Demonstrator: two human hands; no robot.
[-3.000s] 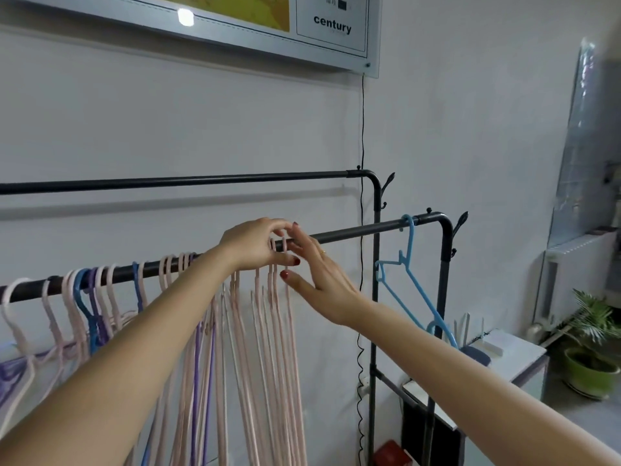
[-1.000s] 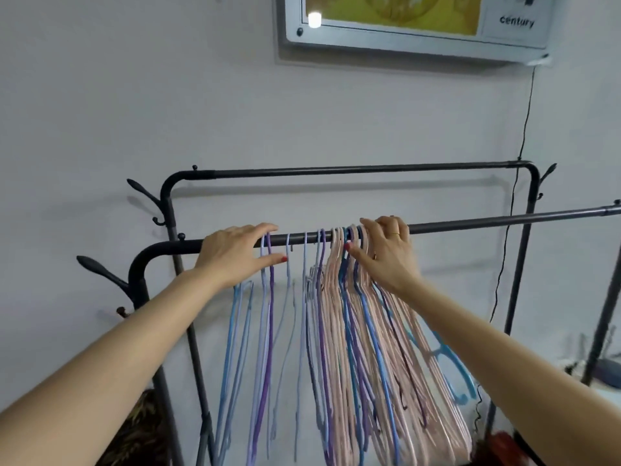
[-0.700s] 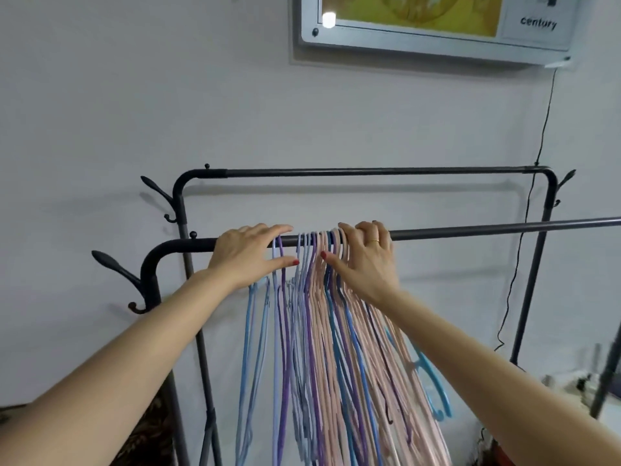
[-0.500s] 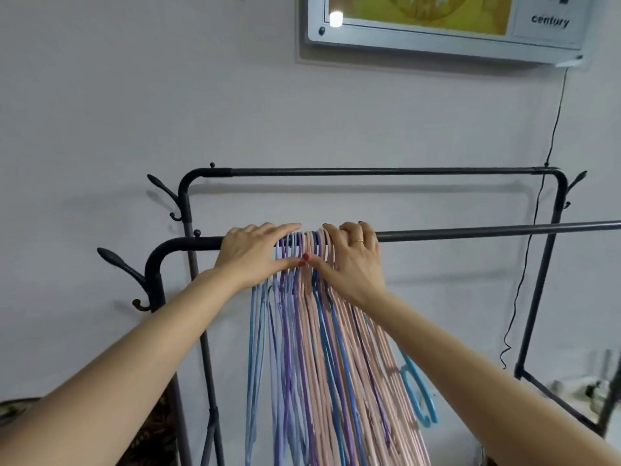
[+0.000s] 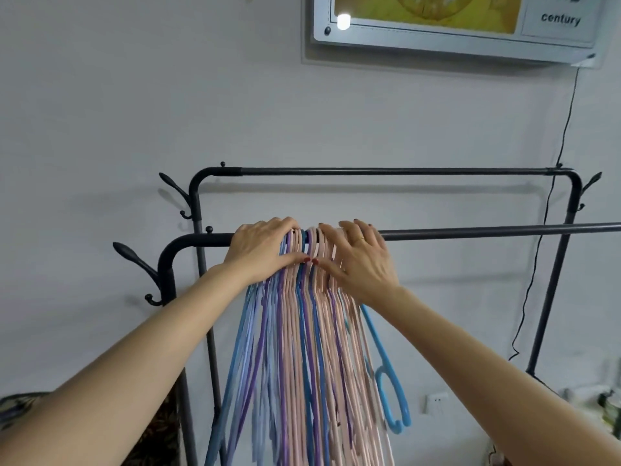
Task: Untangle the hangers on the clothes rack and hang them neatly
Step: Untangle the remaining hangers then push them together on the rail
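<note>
A tight bunch of thin hangers (image 5: 302, 348) in pink, purple and blue hangs from the front rail (image 5: 470, 232) of the black clothes rack, near its left bend. My left hand (image 5: 262, 252) presses against the bunch from the left. My right hand (image 5: 364, 264) presses from the right. Both hands lay their fingers over the hooks and the rail, and the thumb tips nearly meet below it. A thicker light blue hanger (image 5: 389, 385) dangles lower at the right side of the bunch. The hooks under my hands are hidden.
The rack's higher back rail (image 5: 369, 170) carries nothing. Coat pegs (image 5: 129, 257) stick out at the left corner posts. A framed board (image 5: 453, 25) hangs on the white wall above, with a black cable (image 5: 551, 196) running down at the right.
My view swung from the right end of the rack to the left end. My hands slid toward each other along the front rail and squeezed the spread hangers into one tight bunch.
</note>
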